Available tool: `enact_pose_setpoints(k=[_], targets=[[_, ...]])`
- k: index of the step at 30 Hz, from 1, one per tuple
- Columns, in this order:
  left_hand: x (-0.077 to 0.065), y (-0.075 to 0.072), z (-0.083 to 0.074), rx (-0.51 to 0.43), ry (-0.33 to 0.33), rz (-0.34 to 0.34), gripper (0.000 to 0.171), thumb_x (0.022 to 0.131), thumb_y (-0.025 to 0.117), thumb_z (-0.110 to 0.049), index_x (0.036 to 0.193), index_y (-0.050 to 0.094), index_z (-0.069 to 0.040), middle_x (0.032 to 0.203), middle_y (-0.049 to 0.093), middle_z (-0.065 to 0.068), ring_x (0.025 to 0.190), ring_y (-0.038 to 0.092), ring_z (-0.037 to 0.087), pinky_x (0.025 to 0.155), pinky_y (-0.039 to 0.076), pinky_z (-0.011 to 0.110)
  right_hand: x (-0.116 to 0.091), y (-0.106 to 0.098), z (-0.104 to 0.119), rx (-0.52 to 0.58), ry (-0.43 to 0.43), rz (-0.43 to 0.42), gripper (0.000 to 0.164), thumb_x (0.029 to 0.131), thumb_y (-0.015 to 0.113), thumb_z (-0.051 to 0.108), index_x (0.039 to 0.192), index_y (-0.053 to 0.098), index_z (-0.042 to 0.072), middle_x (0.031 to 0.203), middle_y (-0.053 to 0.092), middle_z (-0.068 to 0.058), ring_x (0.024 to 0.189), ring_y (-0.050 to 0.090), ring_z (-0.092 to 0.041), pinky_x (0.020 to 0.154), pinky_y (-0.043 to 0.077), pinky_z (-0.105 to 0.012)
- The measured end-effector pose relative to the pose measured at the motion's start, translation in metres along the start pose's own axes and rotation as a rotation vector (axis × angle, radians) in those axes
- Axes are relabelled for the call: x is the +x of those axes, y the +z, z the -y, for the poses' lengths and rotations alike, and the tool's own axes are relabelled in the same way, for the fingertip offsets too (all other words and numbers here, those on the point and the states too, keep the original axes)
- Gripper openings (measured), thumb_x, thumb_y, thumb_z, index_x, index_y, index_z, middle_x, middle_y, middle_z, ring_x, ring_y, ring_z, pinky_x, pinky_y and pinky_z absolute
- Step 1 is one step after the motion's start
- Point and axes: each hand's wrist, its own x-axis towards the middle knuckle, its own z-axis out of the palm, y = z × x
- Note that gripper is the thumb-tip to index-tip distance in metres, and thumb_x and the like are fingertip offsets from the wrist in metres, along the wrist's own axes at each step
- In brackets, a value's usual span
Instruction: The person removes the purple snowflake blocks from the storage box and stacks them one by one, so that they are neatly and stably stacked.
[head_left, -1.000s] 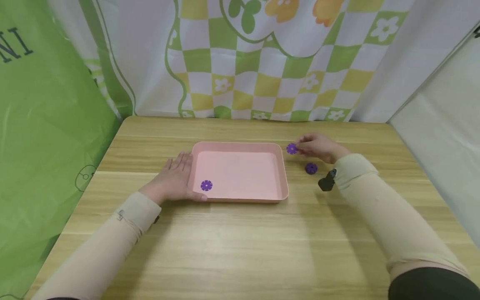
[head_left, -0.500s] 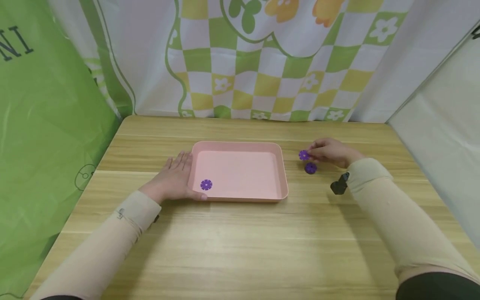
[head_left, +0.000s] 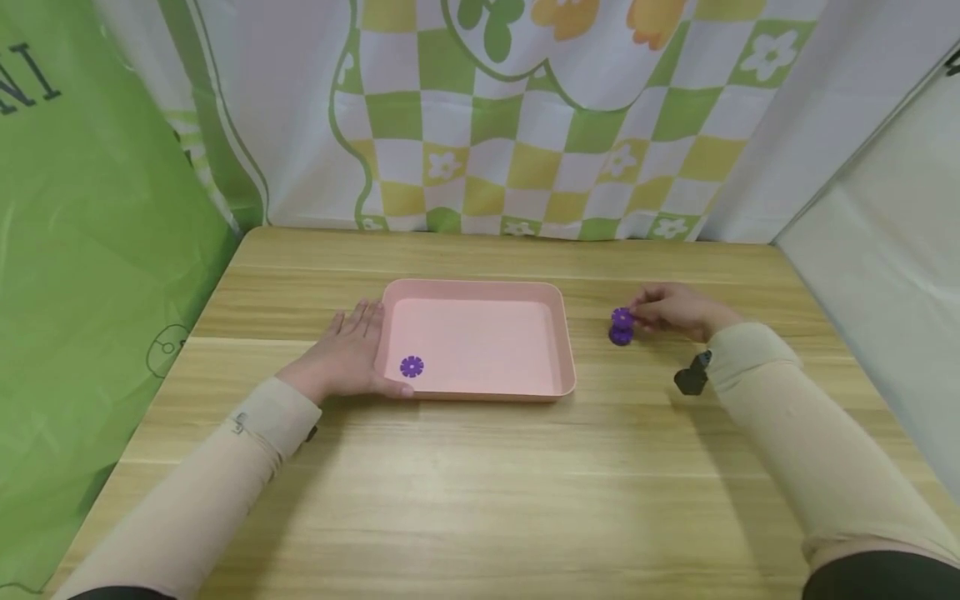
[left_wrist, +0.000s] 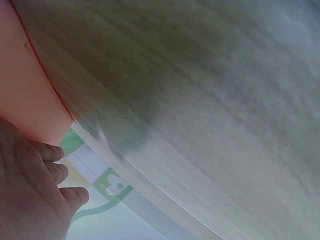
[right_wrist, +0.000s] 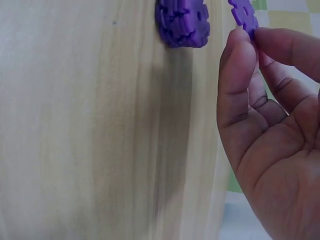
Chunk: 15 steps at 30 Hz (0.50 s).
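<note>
A purple snowflake disc (right_wrist: 244, 15) is pinched between the thumb and fingertips of my right hand (head_left: 677, 308). In the head view this disc overlaps the upper part of a short stack of purple snowflake discs (head_left: 620, 336) on the table, and the right wrist view shows it apart from that stack (right_wrist: 182, 22). My left hand (head_left: 341, 354) rests against the left side of a shallow pink tray (head_left: 487, 289), its fingers straight and its thumb along the front rim. One more purple snowflake disc (head_left: 412, 367) lies flat in the tray's front left corner.
The wooden table (head_left: 480, 483) reaches back to a checked green and yellow curtain (head_left: 517, 167). Green fabric (head_left: 97, 275) hangs at the left and a pale sheet (head_left: 892, 250) at the right. A small black device (head_left: 692, 379) hangs beneath the right wrist.
My right hand has moved right and a little toward me, carrying the pinched disc from beside the tray's back right corner to over the stack. My left hand has stayed at the tray.
</note>
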Motion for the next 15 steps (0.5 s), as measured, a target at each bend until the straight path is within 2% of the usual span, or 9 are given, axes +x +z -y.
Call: enact_pose_setpoints(k=[15], targets=[[0.0011,0.0014,0.0017,0.005,-0.001,0.002,0.153,0.068,0.069,-0.088,0.160,-0.004,0.010,0.168,-0.005,0.028,0.155,-0.009,0.042,0.124,-0.005,0.058,-0.0060,-0.0037,-0.0076,-0.017,0.053,0.012,0.022,0.107,0.051,0.002,0.122,0.054,-0.013,0.096,0.066,-0.004,0.079,0.063,-0.008,0.074,0.058,-0.020]])
